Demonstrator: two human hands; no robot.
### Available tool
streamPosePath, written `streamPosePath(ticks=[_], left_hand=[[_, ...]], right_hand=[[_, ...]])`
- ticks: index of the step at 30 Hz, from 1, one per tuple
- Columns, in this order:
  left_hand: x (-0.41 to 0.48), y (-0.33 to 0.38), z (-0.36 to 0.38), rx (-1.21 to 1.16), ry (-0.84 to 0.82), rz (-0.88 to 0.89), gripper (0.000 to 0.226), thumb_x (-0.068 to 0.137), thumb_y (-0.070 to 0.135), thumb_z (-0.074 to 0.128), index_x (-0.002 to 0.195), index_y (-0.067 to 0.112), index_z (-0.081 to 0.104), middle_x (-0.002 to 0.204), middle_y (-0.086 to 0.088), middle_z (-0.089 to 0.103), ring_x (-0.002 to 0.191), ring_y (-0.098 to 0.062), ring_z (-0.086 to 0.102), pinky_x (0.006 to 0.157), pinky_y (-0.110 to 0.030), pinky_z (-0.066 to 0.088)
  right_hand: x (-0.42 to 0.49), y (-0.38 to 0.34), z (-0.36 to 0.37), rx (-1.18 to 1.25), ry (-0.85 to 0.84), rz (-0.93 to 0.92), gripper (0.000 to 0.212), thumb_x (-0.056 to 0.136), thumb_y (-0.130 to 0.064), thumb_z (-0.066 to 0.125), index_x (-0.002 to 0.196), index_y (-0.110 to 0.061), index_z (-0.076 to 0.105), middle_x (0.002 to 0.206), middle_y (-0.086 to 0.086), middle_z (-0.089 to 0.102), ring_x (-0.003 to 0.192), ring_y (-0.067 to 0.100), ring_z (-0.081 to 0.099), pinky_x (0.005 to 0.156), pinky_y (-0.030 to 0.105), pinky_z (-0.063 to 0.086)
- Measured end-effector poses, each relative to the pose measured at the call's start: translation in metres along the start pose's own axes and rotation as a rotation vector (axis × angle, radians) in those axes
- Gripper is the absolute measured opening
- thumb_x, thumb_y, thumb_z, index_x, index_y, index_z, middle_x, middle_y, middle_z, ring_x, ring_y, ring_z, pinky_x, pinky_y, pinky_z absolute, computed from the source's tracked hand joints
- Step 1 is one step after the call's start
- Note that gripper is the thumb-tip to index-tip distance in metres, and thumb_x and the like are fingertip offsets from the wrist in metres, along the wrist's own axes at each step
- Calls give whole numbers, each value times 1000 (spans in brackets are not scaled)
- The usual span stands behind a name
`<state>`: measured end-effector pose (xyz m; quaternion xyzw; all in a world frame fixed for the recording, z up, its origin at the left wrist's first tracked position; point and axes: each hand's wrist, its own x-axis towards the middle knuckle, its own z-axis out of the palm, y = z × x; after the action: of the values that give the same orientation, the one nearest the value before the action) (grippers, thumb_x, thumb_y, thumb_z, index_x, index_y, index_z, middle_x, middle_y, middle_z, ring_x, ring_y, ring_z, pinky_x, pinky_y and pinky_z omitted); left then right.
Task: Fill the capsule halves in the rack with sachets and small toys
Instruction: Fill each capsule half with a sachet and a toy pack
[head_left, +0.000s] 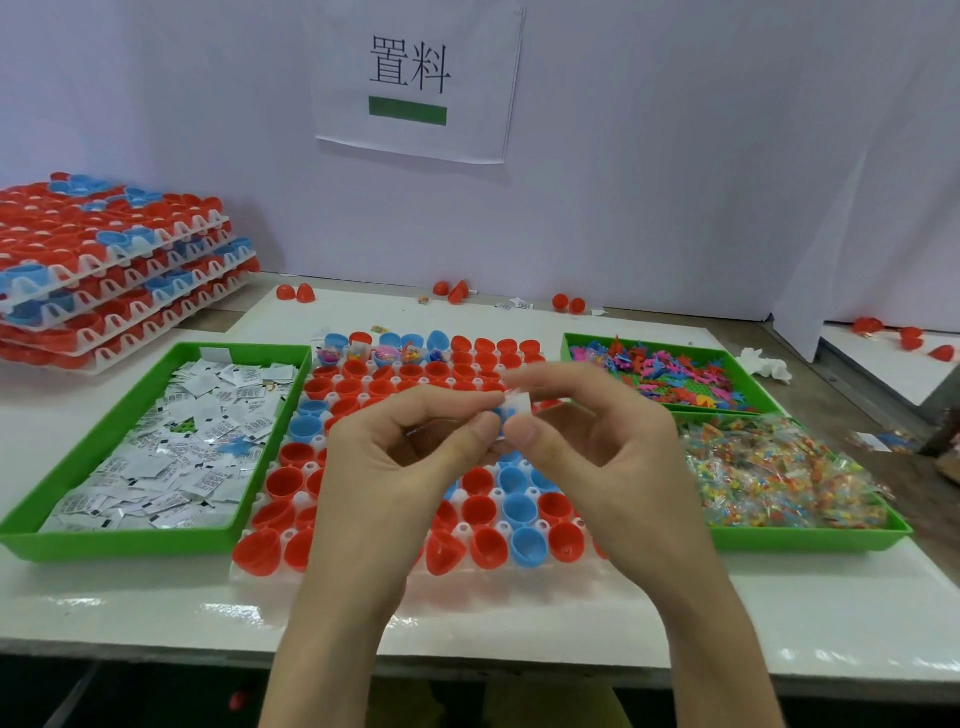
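Note:
A white rack (363, 571) of red and blue capsule halves lies in the middle of the table. Several halves in its far row hold small coloured items (384, 356). My left hand (395, 467) and my right hand (602, 447) meet above the rack's centre. Both pinch a small white sachet (517, 408) between thumb and fingers. A green tray (130, 543) at the left holds several white sachets. At the right, one green tray (670, 374) holds small plastic toys, and another (810, 538) holds clear packets of coloured bits.
Stacked racks of capsule halves (104, 270) stand at the back left. Loose red halves (296, 293) lie along the back wall. A paper sign (415, 78) hangs on the wall. A crumpled white tissue (769, 364) lies beyond the toy tray.

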<state>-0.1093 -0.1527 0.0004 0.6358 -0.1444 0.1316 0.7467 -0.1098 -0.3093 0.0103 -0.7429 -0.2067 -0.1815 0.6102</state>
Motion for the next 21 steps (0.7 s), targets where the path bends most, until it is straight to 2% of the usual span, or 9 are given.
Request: streamPosePath(ticks=[4, 10, 15, 18, 21], left_hand=[[1, -2, 3, 74, 8, 63, 15, 75, 18, 74, 89, 23, 77, 83, 8, 77, 80, -7, 74, 68, -13, 55], [1, -2, 2, 80, 33, 75, 18, 78, 13, 77, 95, 18, 74, 86, 6, 77, 76, -13, 75, 68, -20, 59], [0, -2, -7, 132, 43, 93, 22, 83, 3, 73, 97, 21, 71, 96, 6, 75, 74, -17, 75, 67, -21, 59], [6, -3, -36, 316, 58, 48, 25, 85, 8, 72, 91, 32, 73, 97, 13, 75, 80, -12, 74, 72, -18, 58], [27, -5, -88, 596, 159, 39, 22, 86, 13, 71, 86, 35, 73, 91, 20, 73, 82, -1, 70, 65, -14, 54]], right_hand=[[1, 3, 6, 24, 68, -3, 16, 82, -28, 71, 98, -23, 74, 91, -12, 75, 90, 8, 73, 76, 16, 56], [0, 2, 11, 64, 109, -38, 18, 82, -22, 72, 99, -27, 73, 88, -15, 76, 86, 6, 73, 74, 15, 56], [12, 7, 7, 80, 148, 5, 27, 83, -2, 76, 101, -22, 73, 84, -3, 76, 80, 10, 74, 72, 16, 56], [42, 17, -5, -67, 216, 18, 22, 83, -5, 78, 98, -20, 74, 81, -2, 76, 78, 8, 74, 72, 16, 56], [91, 36, -15, -311, 202, 17, 20, 82, -10, 79, 96, -23, 72, 80, -8, 74, 75, 2, 71, 72, 15, 57]])
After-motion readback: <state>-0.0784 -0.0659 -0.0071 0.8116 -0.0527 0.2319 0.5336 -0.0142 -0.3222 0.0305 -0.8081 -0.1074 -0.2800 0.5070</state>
